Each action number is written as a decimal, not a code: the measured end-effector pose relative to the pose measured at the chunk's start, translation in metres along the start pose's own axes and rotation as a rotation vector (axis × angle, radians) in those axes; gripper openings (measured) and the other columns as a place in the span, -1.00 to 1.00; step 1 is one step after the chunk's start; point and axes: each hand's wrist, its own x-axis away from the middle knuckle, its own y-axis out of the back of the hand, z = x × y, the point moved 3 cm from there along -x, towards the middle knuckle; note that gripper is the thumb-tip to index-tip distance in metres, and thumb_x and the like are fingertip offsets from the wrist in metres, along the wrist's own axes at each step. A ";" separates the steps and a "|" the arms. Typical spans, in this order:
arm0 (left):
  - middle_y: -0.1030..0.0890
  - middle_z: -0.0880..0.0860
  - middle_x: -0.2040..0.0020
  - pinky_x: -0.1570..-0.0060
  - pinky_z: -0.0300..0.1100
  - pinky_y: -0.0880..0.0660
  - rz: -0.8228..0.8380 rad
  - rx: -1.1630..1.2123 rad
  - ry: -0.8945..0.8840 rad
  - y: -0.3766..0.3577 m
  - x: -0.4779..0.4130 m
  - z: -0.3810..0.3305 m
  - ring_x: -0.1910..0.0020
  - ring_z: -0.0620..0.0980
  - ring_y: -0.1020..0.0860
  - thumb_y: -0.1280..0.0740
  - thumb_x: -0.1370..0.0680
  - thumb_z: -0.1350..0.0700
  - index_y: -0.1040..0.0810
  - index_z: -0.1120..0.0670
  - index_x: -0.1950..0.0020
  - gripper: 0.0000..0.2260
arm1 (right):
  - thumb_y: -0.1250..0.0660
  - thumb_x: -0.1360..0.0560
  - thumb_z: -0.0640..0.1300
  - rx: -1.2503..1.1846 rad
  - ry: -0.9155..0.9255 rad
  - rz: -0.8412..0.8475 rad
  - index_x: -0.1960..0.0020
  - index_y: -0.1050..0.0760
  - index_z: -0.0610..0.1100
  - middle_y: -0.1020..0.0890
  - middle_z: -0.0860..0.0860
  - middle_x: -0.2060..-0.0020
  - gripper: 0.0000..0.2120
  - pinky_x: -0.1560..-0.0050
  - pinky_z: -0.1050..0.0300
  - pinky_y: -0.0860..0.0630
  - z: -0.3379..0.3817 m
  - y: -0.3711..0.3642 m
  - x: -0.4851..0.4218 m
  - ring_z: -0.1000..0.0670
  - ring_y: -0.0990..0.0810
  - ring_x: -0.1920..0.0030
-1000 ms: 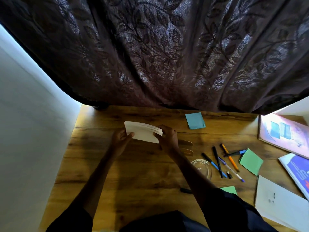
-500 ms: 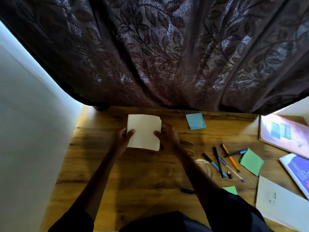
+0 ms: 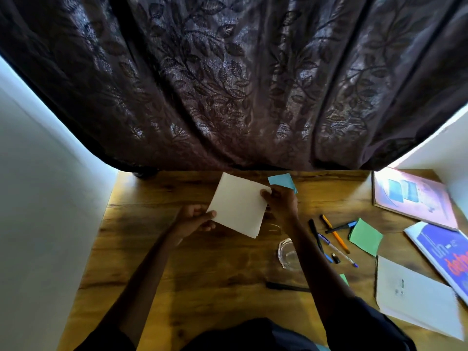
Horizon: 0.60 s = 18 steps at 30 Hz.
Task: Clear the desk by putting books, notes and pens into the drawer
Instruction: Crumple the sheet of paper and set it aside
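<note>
A stack of cream notes point(image 3: 239, 205) is held above the wooden desk point(image 3: 157, 269), tilted with one corner up. My left hand point(image 3: 195, 220) pinches its lower left corner and my right hand point(image 3: 279, 202) grips its right corner. A blue sticky note point(image 3: 282, 181) lies just behind my right hand. Several pens point(image 3: 331, 236) lie scattered to the right, beside a green note point(image 3: 366, 236). A black pen point(image 3: 286, 286) lies near my right forearm. No drawer is in view.
A clear glass dish point(image 3: 287, 254) sits under my right forearm. Books lie at the right: a pink one point(image 3: 415, 198), a blue and white one point(image 3: 445, 254), and a white sheet point(image 3: 415, 297). A dark curtain point(image 3: 228, 84) hangs behind the desk, with a white wall point(image 3: 38, 198) on the left.
The note stack has turned from edge-on to face-up and then rotated clockwise. My right hand has risen toward the blue note and my left hand has dropped to the lower corner.
</note>
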 end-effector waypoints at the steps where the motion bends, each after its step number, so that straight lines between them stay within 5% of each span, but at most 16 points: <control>1: -0.74 0.13 0.01 0.07 -0.08 -0.68 0.000 0.041 0.011 -0.004 0.004 0.000 0.04 0.15 -0.72 -0.47 -0.53 0.11 -0.62 0.17 -0.19 -0.73 | -0.45 -0.52 -0.10 0.012 0.009 -0.015 0.06 -0.60 -0.10 -0.71 -0.07 0.09 -0.92 0.19 -0.07 -0.70 -0.002 0.005 0.002 -0.05 -0.72 0.13; 6: -0.72 0.20 -0.05 0.09 -0.16 -0.68 -0.040 0.170 0.038 -0.025 0.018 -0.006 0.04 0.12 -0.73 -0.48 -0.52 0.17 -0.62 0.23 -0.19 -0.73 | -0.48 -0.49 -0.06 0.077 0.048 -0.099 -0.01 -0.64 -0.15 -0.72 -0.04 0.12 -0.82 0.19 -0.10 -0.70 -0.010 0.027 0.016 -0.03 -0.71 0.17; 11: -0.74 0.15 0.02 0.01 -0.09 -0.67 -0.110 0.165 0.080 -0.039 0.028 -0.009 0.04 0.09 -0.73 -0.54 -0.45 0.14 -0.64 0.22 -0.19 -0.65 | -0.45 -0.52 -0.08 0.214 0.135 -0.186 0.03 -0.69 -0.11 -0.70 0.07 0.19 -0.89 0.31 0.27 -0.51 0.000 0.049 0.040 0.09 -0.65 0.24; 18: -0.74 0.16 0.07 -0.01 -0.08 -0.67 -0.192 0.226 0.090 -0.074 0.041 -0.025 0.10 0.07 -0.74 -0.58 -0.41 0.20 -0.64 0.24 -0.16 -0.65 | -0.49 -0.48 -0.06 0.325 0.298 -0.200 0.18 -0.70 -0.05 -0.68 0.15 0.33 -0.90 0.38 0.39 -0.39 0.011 0.057 0.065 0.27 -0.59 0.36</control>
